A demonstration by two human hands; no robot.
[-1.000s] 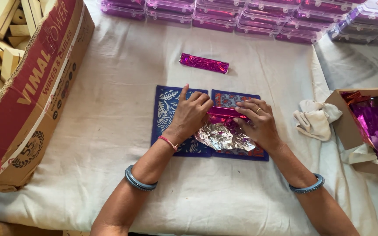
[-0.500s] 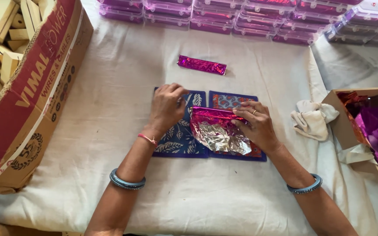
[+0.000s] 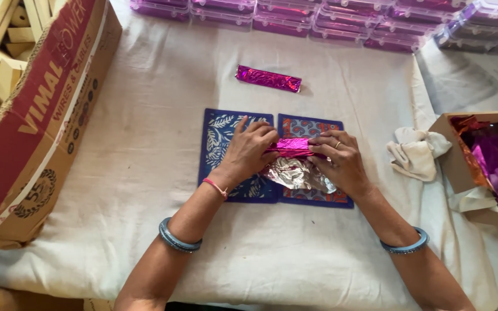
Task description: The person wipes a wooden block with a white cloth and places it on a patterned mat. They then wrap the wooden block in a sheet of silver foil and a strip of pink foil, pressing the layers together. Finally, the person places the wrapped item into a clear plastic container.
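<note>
I see both hands, left (image 3: 249,151) and right (image 3: 336,162), clamped on foil (image 3: 296,164) over mat (image 3: 226,138): half rolled, silver flap left; one wrapped bar (image 3: 268,78) beyond mat.

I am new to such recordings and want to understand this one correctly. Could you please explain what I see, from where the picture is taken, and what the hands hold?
One camera, worn on a person's head, looks down at two bare hands. The left hand and right hand both press a shiny pink foil sheet with a silver underside, partly rolled up, over two blue patterned mats. These lie on a white cloth-covered table. Behind lies a finished pink foil-wrapped bar. At the left stands a cardboard box of wooden blocks.
</note>
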